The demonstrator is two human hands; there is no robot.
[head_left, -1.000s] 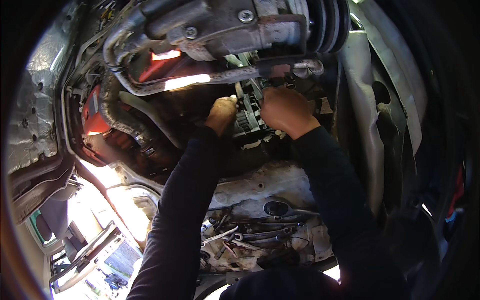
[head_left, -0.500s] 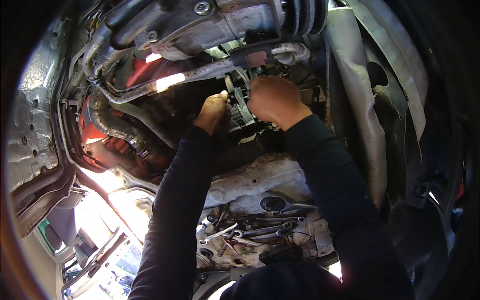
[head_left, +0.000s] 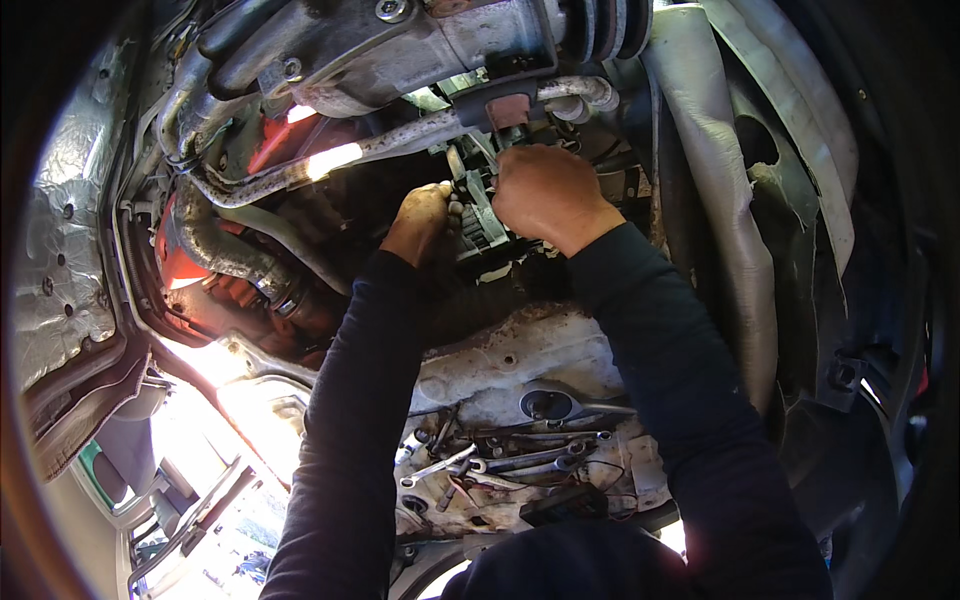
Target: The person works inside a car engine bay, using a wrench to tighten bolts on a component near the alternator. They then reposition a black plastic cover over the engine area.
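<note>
Both my hands reach into an engine bay, around a grey-green ribbed metal part (head_left: pixel 482 215). At its left side my left hand (head_left: pixel 422 217) is closed, with the fingertips against the part's edge; whatever they grip is hidden. My right hand (head_left: pixel 552 198) makes a fist on the other side, its back toward me, so anything inside it cannot be seen. Just above the hands runs a pale metal pipe (head_left: pixel 400 140), with a dark sleeve bearing a reddish patch (head_left: pixel 508 111).
A large metal engine casing (head_left: pixel 450 50) with black pulley grooves overhangs the hands. Grey heat-shield padding (head_left: pixel 710 200) hangs at the right. Several wrenches (head_left: pixel 525 462) lie on a dirty pale panel (head_left: pixel 500 375) below. An orange-red part (head_left: pixel 180 255) shows at the left.
The left hand has shifted very slightly left. My right hand stays nearly in place, and the view has moved a little.
</note>
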